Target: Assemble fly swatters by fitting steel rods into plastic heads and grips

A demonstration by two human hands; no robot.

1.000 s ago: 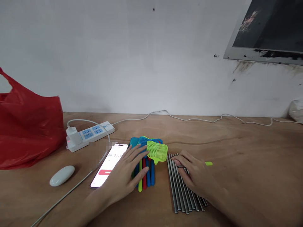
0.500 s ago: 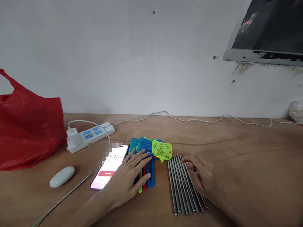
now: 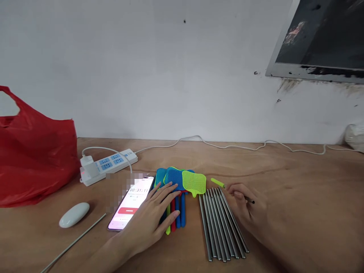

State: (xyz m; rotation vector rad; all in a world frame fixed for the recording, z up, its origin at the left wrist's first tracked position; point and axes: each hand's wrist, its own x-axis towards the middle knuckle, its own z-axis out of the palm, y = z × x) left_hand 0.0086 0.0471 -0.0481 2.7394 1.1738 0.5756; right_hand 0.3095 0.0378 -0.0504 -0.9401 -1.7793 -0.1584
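Both hands rest low on the wooden surface [image 3: 298, 197]. The left hand [image 3: 155, 218] lies open and flat, fingers spread, on the coloured handles of a pile of fly swatters [image 3: 182, 181]. The pile's blue and yellow-green mesh heads fan out just beyond the fingertips.

The right hand [image 3: 248, 209] is to the right of the pile, curled with its fingers pinched on a thin stick [image 3: 217, 182]. The stick's green tip points back toward the swatter heads, and a short dark end pokes out on the far side of the hand.

Between that hand and the pile lies a row of metal rods [image 3: 222, 223], side by side, just beside the swatter handles. The right hand's fingers are at the outer edge of the row; whether they touch it I cannot tell.

A phone [image 3: 131, 206] with a lit screen lies immediately left of the pile, partly under the left hand's edge. Farther left of the pile lie a white oval object [image 3: 74, 214] and a grey cable [image 3: 74, 242]. Left of the pile and behind it sits a white power strip [image 3: 109, 163] with blue sockets. A red plastic bag [image 3: 34, 159] stands well to the left of the pile. Behind the pile a white cord [image 3: 227, 146] runs along the foot of the wall [image 3: 159, 76].
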